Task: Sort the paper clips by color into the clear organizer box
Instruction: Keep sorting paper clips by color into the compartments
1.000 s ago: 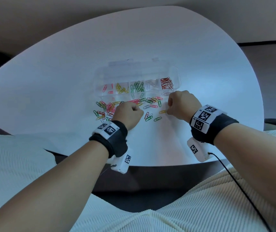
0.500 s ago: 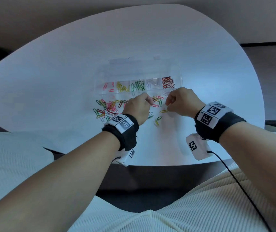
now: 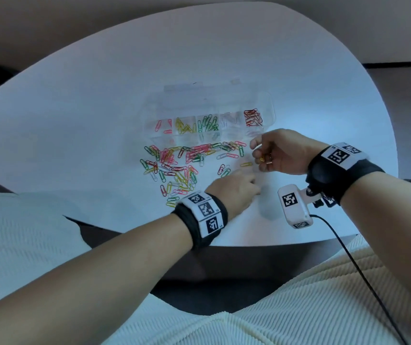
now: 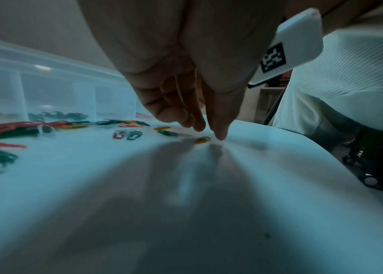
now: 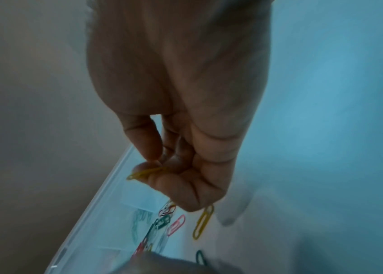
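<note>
While your right hand (image 5: 186, 129) pinches a thin yellow wire paper clip (image 5: 147, 172) between thumb and fingertips, just beyond them sits the clear plastic organizer box (image 3: 266, 103); your left hand's (image 4: 186, 83) straight fingers touch another yellow clip (image 4: 202, 140).

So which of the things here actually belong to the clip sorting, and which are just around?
Part of the job:
- loose paper clips
- clear organizer box
- yellow clip pinched in the right hand
- yellow clip on the table by the left hand

Just around:
- white table
- black cable
- wrist bands
</note>
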`<state>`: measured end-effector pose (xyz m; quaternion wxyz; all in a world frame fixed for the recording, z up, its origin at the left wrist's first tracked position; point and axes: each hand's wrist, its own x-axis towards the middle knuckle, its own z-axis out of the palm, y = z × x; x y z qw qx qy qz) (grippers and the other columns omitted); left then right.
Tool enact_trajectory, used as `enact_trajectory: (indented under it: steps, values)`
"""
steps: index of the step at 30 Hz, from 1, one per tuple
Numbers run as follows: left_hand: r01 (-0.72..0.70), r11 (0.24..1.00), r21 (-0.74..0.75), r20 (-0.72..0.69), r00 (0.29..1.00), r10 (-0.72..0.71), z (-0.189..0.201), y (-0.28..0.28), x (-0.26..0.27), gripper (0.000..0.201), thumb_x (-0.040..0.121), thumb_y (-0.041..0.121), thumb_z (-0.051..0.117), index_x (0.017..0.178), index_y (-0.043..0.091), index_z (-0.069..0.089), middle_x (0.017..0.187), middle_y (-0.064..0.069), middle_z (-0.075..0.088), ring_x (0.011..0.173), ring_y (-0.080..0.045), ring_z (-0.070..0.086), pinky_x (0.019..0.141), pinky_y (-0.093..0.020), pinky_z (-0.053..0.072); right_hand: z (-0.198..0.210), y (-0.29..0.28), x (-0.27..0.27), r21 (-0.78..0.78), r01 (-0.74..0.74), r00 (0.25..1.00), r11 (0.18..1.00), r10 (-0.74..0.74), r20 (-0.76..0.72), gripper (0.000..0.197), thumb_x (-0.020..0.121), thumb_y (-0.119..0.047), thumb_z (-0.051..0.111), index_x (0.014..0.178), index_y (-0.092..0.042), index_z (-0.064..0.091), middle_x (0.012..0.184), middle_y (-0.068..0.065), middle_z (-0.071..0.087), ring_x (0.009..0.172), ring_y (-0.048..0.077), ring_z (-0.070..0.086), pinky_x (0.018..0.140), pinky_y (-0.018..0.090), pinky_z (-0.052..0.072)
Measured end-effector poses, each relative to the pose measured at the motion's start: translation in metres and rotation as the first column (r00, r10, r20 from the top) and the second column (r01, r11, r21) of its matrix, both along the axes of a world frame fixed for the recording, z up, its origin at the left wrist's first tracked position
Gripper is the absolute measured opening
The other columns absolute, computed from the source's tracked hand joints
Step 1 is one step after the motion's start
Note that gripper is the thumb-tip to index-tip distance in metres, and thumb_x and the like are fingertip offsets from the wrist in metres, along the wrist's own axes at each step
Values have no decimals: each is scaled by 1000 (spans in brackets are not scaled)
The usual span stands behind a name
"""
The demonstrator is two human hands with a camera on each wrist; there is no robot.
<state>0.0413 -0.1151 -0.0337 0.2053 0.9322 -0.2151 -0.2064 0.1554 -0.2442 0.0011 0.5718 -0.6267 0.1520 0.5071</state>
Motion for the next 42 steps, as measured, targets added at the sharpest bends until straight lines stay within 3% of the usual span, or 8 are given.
enact_trajectory:
  steps: [5, 10, 17, 22, 26, 29, 37, 42]
  values:
    - [36, 994, 102, -54, 998, -31, -3, -6, 3, 26, 91, 6, 50, 110, 6, 67, 106, -12, 60, 99, -32, 56, 78, -41, 51, 3, 9, 0, -218, -159, 926, 963, 222, 306, 15, 86, -18, 56, 75, -10, 60, 52, -2, 31, 50, 17, 22, 46, 25, 20]
    - [5, 989, 147, -104, 994, 11, 2, -5, 8, 24, 88, 8, 54, 111, 6, 62, 111, -13, 59, 99, -32, 58, 76, -33, 47, -4, 11, -10, -693, -381, 428, 613, 781, 455, 13, 77, -31, 79, 86, -29, 70, 71, -19, 46, 60, -2, 45, 51, 16, 31]
    - [-227, 972, -65, -106, 970, 220, 14, 6, 9, 21, 82, 11, 62, 99, 13, 72, 103, -6, 67, 94, -23, 60, 81, -29, 47, -15, 13, -17, -781, -314, 408, 540, 820, 402, 8, 78, -24, 72, 83, -19, 75, 72, -6, 64, 64, 9, 58, 51, 19, 39]
    - [-761, 503, -410, -487, 649, 584, 27, 26, 26, 15, 75, -2, 74, 82, 10, 75, 74, 1, 67, 60, -6, 58, 64, -19, 47, -14, 21, -24, -857, -277, 346, 436, 877, 334, 20, 77, -38, 70, 73, -20, 63, 75, 3, 61, 68, 22, 60, 51, 23, 37]
    - [-914, -1, -406, -834, 370, 409, 34, 37, 36, 24, 80, -19, 59, 82, 3, 68, 75, -9, 68, 62, -15, 60, 57, -19, 51, -15, 21, -25, -857, -296, 351, 422, 882, 313, 25, 75, -41, 72, 83, -18, 65, 82, 3, 63, 73, 23, 62, 57, 25, 41]
    - [-924, -156, -349, -909, 293, 298, 38, 42, 42, 30, 82, -22, 44, 78, 1, 62, 68, -12, 64, 57, -19, 59, 53, -21, 51, -15, 21, -26, -851, -305, 349, 427, 882, 318, 25, 76, -39, 70, 83, -16, 62, 80, 3, 61, 70, 23, 59, 55, 24, 39]
    - [-976, 16, -219, -788, 186, 587, 35, 40, 51, 36, 82, -4, 25, 69, 12, 55, 54, -2, 36, 39, -11, 19, 40, -14, 16, -9, 20, -27, -798, -406, 412, 446, 869, 276, 27, 86, -33, 49, 66, -15, 47, 72, 2, 53, 65, 21, 52, 55, 24, 37]
    - [-797, 596, -98, -266, 598, 756, 22, 38, 43, 30, 87, 26, 55, 114, 31, 68, 107, 5, 68, 95, -19, 62, 83, -25, 48, -4, 21, -22, -665, -470, 551, 580, 782, 293, 27, 86, -21, 46, 60, -13, 45, 73, 8, 53, 66, 23, 46, 55, 30, 33]
